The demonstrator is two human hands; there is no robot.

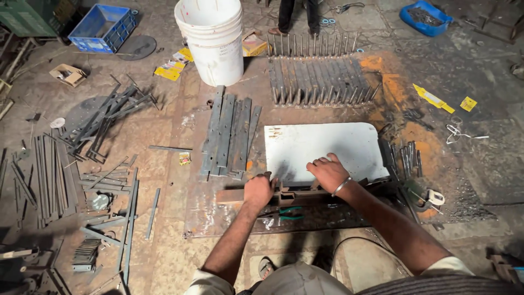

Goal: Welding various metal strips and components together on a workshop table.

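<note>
My left hand (258, 189) is closed around the left end of a rusty metal bar assembly (292, 193) lying across the floor in front of me. My right hand (326, 171), with a metal bangle on its wrist, presses flat on the near edge of a white metal sheet (322, 145), just above the same bar. Green-handled pliers (286, 213) lie on the steel plate just below the bar.
A stack of flat grey steel strips (229, 134) lies left of the sheet. Welded angle pieces (319, 79) stand in rows behind it, beside a white bucket (212, 38). More strips (106, 117) are scattered on the left. Another person's legs (297, 16) stand at the top.
</note>
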